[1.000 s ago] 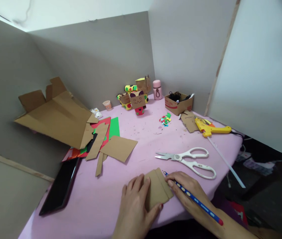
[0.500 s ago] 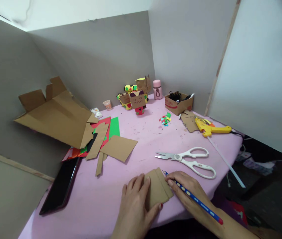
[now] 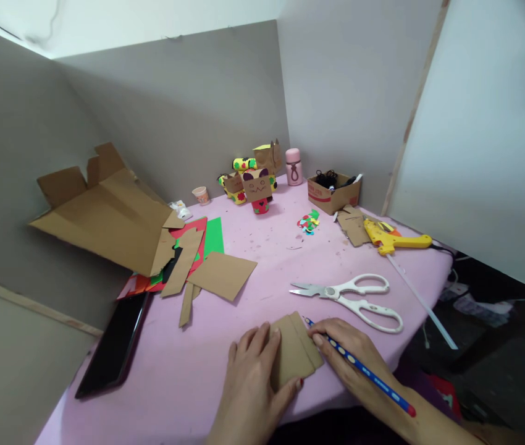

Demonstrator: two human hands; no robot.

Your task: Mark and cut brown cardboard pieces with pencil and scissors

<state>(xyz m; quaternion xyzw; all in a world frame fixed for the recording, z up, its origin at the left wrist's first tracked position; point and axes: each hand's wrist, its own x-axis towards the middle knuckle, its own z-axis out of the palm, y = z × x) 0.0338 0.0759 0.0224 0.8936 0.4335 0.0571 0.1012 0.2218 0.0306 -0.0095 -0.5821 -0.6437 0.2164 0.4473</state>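
Cardboard pieces (image 3: 294, 349), one overlapping the other, lie at the near edge of the pink-covered table (image 3: 174, 377). The left hand (image 3: 253, 374) rests on them from the left, fingers spread and thumb along the near side. The right hand (image 3: 355, 352) grips a blue pencil (image 3: 374, 381) (red at its blunt end), the tip close by the pieces' far right corner; whether it touches, I cannot tell. Just beyond lie white-handled scissors (image 3: 331, 292), parted. Farther right sits a yellow glue gun (image 3: 394, 241); farther left, a loose cardboard sheet (image 3: 223, 276).
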